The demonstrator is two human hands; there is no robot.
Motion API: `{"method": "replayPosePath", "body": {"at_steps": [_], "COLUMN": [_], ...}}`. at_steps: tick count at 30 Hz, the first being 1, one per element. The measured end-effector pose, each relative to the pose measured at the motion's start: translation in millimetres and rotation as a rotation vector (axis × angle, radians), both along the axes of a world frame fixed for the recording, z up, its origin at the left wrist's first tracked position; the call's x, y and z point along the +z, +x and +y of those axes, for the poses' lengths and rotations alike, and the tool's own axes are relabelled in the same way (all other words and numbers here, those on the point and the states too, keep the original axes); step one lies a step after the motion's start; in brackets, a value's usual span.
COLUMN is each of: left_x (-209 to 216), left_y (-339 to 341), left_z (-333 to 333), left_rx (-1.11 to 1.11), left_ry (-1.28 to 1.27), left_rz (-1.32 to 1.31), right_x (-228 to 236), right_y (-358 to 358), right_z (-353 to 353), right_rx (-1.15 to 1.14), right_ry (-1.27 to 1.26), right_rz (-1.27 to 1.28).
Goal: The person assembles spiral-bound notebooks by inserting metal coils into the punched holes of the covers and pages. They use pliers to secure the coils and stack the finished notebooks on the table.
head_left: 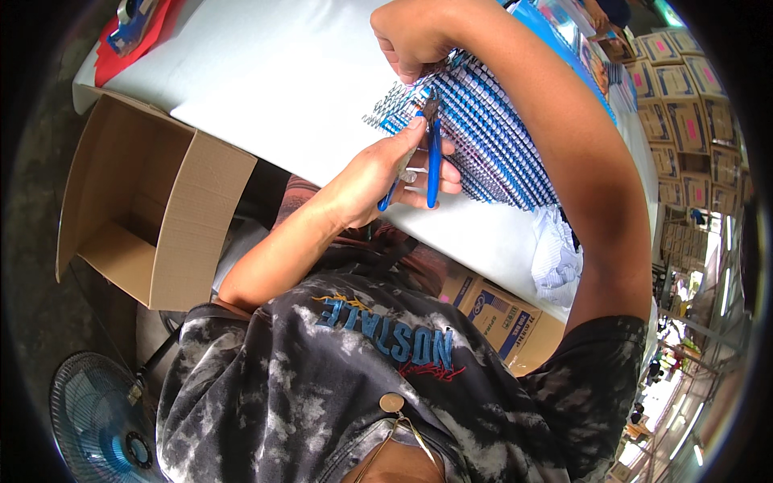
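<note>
A stack of spiral-bound notebooks (491,133) with blue and white edges lies on the white-covered table (266,88). Loose ends of dark spiral wire (385,106) stick out at its left side. Blue-handled cutting pliers (435,153) rest in my left hand (386,173), thumb on one side and fingers bent around the handles. Their dark jaws point up at the near-left corner of the stack. My right hand (415,40) reaches over from the far side, fingers curled, its fingertips pinched on a spiral wire at the stack's edge. The exact grip is partly hidden.
An open cardboard box (153,201) stands left of the table, above a fan (101,427). Crumpled pale paper or cloth (555,258) lies at the table's right. Another carton (507,318) sits below the edge. Stacked cartons (684,105) and a person's hand (596,14) appear far right.
</note>
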State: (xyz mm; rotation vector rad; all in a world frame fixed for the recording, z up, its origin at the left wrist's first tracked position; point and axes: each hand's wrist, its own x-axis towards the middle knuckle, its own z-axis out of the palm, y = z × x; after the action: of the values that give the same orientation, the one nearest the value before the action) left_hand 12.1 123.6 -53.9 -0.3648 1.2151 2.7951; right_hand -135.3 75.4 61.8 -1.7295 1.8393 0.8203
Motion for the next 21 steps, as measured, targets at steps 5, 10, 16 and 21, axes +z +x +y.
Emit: {"method": "replayPosePath", "body": {"at_steps": [5, 10, 16, 21], "left_x": [-2, 4, 4, 5], "left_y": [-1, 2, -2, 6], "left_z": [-4, -6, -12, -6], "left_rx": [-0.017, -0.026, 0.016, 0.02], "left_ry": [0.058, 0.074, -0.01, -0.046], "left_rz": [-0.01, -0.032, -0.031, -0.059], "right_x": [-9, -8, -6, -5], "right_y": [0, -1, -2, -3], "right_z": [-4, -2, -4, -1], "right_rx": [-0.004, 0.006, 0.013, -0.02], "right_ry": [0.004, -0.014, -0.011, -0.043], "right_rz": [0.045, 0.044, 0.015, 0.032]}}
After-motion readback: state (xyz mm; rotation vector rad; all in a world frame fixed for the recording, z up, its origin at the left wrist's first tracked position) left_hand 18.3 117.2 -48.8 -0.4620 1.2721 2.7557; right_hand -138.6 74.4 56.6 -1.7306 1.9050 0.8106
